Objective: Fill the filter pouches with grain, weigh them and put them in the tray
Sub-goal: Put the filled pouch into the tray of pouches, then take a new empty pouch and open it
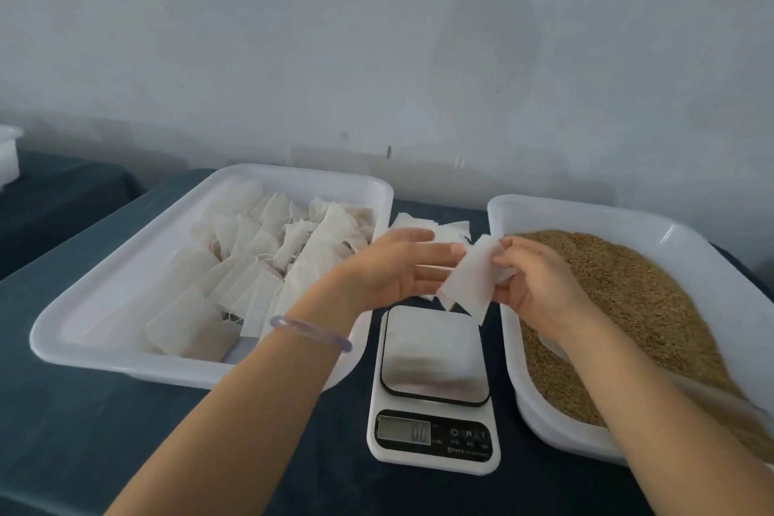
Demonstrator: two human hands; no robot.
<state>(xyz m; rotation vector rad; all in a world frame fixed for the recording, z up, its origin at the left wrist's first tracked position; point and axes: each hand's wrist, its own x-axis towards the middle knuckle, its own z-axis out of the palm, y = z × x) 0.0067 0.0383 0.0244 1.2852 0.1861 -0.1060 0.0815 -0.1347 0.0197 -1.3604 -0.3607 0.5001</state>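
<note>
A person's two hands meet above a scale (433, 385) on a dark table (83, 432), holding one empty white pouch (469, 281) over its far edge. The right hand (532, 276) pinches the pouch with curled fingers. The left hand (402, 268), fingers nearly straight, touches its left edge. Left of the scale, a white tray (75, 348) holds filled pouches (259, 260). Right of the scale, another tray (586, 214) holds grain (628, 293). Behind the scale lie spare pouches (431, 228).

Single head cam, wide-angle. Looks fwd & down, close over table (83, 411), scale (433, 390) at centre, wall (377, 33) beyond.
</note>
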